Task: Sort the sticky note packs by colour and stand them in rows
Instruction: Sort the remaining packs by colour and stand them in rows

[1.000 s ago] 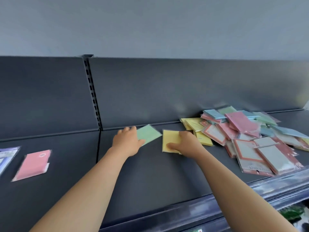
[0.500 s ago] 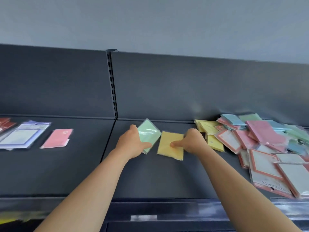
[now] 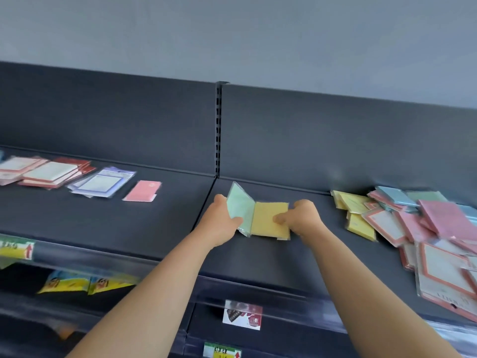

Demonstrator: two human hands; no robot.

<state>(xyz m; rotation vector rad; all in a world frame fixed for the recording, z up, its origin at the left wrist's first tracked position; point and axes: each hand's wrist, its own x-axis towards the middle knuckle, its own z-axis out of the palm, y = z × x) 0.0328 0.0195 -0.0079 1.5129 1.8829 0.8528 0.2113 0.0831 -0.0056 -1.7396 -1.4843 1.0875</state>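
On the dark metal shelf, the left hand grips a tilted pale-green plastic-wrapped sticky note pack, thumb in front. Edge to edge beside it, the right hand pinches a yellow wrapped pack. Each pack should probably be set squarely on its bottom edge, with the colours kept apart.

Light: even, soft, fairly bright.
Glare: pale smudge on the back panel.
Blur: packs at the shelf's right edge, price labels smeared.
Distortion: shelf lines bow.
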